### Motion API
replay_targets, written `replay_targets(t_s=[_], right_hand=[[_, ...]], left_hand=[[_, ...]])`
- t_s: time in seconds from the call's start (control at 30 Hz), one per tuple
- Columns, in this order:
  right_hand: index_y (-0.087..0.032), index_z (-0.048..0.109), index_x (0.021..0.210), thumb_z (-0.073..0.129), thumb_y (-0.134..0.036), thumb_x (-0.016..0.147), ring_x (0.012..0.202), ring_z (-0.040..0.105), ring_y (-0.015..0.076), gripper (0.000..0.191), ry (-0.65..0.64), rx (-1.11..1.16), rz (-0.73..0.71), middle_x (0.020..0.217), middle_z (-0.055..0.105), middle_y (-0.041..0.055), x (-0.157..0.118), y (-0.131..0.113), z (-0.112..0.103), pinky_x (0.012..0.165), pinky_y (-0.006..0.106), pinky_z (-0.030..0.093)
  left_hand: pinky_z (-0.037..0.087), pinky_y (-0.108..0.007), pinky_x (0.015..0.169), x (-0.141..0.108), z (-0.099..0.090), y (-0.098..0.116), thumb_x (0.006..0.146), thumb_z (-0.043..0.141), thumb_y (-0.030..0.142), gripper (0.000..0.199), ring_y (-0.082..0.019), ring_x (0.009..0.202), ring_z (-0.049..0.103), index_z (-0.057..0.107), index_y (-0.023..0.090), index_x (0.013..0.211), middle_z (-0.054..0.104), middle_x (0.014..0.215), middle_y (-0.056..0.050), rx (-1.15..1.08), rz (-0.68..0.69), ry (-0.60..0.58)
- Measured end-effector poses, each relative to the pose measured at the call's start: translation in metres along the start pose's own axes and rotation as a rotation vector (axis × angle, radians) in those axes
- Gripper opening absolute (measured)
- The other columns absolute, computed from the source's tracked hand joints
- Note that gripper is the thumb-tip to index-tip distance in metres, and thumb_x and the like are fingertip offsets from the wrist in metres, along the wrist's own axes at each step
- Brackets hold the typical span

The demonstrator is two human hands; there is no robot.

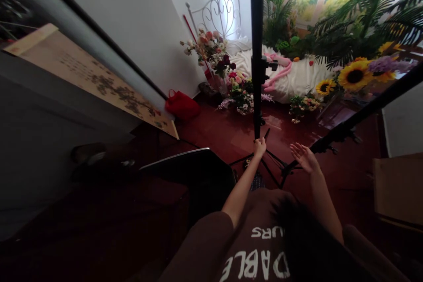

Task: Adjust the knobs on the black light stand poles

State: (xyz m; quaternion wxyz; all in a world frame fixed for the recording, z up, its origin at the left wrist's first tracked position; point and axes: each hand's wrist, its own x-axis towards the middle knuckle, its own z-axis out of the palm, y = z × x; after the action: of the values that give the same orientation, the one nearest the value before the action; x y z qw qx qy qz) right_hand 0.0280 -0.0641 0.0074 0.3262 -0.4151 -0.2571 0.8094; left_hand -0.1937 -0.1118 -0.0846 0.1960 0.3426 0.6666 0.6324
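A tall black stand pole (257, 97) rises through the middle of the view, its tripod legs spread on the red floor. Around the low part of this pole my left hand (260, 146) is closed. My right hand (304, 157) is held up to the right of it, fingers spread and palm showing, with nothing in it. Close beside the right hand, a second black pole (366, 112) slants up to the right, with knobs on its side.
White draped cloth (294, 81) and flowers (238, 81) lie ahead, sunflowers (354, 76) to the right. A red bag (182, 105) and a hanging scroll (109, 86) are left. A black panel (201, 172) is near my left arm; a cardboard box (398, 187) stands at right.
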Motion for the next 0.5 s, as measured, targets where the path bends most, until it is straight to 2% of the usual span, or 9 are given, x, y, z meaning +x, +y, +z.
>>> replay_targets(t_s=[0.07, 0.1, 0.2, 0.27, 0.33, 0.4, 0.5], right_hand=[[-0.028, 0.068, 0.077, 0.064, -0.029, 0.08, 0.081, 0.075, 0.0191, 0.006, 0.092, -0.066, -0.104, 0.086, 0.077, 0.0042, -0.008, -0.002, -0.035, 0.076, 0.035, 0.063], [-0.029, 0.067, 0.072, 0.066, -0.033, 0.078, 0.075, 0.074, 0.0199, 0.008, 0.131, -0.096, -0.16, 0.08, 0.076, 0.0038, -0.013, -0.004, -0.05, 0.072, 0.036, 0.063], [-0.029, 0.063, 0.066, 0.067, -0.047, 0.077, 0.061, 0.07, 0.0201, 0.022, 0.207, -0.157, -0.263, 0.068, 0.072, 0.0033, -0.03, -0.019, -0.077, 0.061, 0.036, 0.059], [-0.027, 0.062, 0.067, 0.065, -0.056, 0.078, 0.056, 0.067, 0.0184, 0.031, 0.228, -0.164, -0.269, 0.065, 0.07, 0.0029, -0.04, -0.032, -0.082, 0.057, 0.033, 0.057], [-0.025, 0.062, 0.071, 0.063, -0.062, 0.078, 0.054, 0.064, 0.0163, 0.037, 0.232, -0.154, -0.255, 0.065, 0.069, 0.0027, -0.049, -0.047, -0.08, 0.056, 0.03, 0.054], [-0.024, 0.061, 0.075, 0.065, -0.065, 0.077, 0.052, 0.061, 0.0138, 0.041, 0.233, -0.169, -0.262, 0.066, 0.069, 0.0019, -0.054, -0.06, -0.075, 0.055, 0.027, 0.051], [-0.021, 0.06, 0.08, 0.073, -0.062, 0.071, 0.052, 0.057, 0.0103, 0.044, 0.222, -0.324, -0.347, 0.069, 0.07, 0.0006, -0.058, -0.076, -0.07, 0.054, 0.023, 0.047]], left_hand=[[0.045, -0.031, 0.066, -0.014, 0.023, 0.003, 0.097, 0.045, 0.048, 0.035, -0.016, 0.058, 0.051, 0.042, 0.025, 0.07, 0.05, 0.056, 0.0, 0.012, -0.061, -0.029], [0.046, -0.031, 0.066, -0.019, 0.037, 0.008, 0.096, 0.049, 0.047, 0.033, -0.016, 0.06, 0.053, 0.046, 0.024, 0.072, 0.054, 0.059, -0.002, 0.017, -0.088, -0.06], [0.05, -0.032, 0.078, -0.032, 0.077, 0.037, 0.095, 0.052, 0.046, 0.028, -0.017, 0.08, 0.064, 0.059, 0.019, 0.093, 0.069, 0.088, -0.008, -0.045, -0.051, -0.279], [0.051, -0.033, 0.087, -0.038, 0.103, 0.064, 0.097, 0.046, 0.05, 0.038, -0.017, 0.097, 0.066, 0.06, 0.018, 0.111, 0.069, 0.108, -0.01, -0.144, 0.06, -0.473], [0.05, -0.031, 0.091, -0.042, 0.126, 0.09, 0.097, 0.043, 0.054, 0.046, -0.017, 0.105, 0.064, 0.056, 0.017, 0.122, 0.067, 0.118, -0.012, -0.233, 0.171, -0.604], [0.05, -0.029, 0.089, -0.044, 0.146, 0.109, 0.095, 0.045, 0.056, 0.05, -0.016, 0.102, 0.065, 0.052, 0.018, 0.127, 0.066, 0.116, -0.011, -0.264, 0.237, -0.666], [0.05, -0.028, 0.082, -0.048, 0.167, 0.121, 0.094, 0.048, 0.055, 0.05, -0.015, 0.088, 0.064, 0.051, 0.018, 0.127, 0.067, 0.104, -0.008, -0.232, 0.273, -0.651]])
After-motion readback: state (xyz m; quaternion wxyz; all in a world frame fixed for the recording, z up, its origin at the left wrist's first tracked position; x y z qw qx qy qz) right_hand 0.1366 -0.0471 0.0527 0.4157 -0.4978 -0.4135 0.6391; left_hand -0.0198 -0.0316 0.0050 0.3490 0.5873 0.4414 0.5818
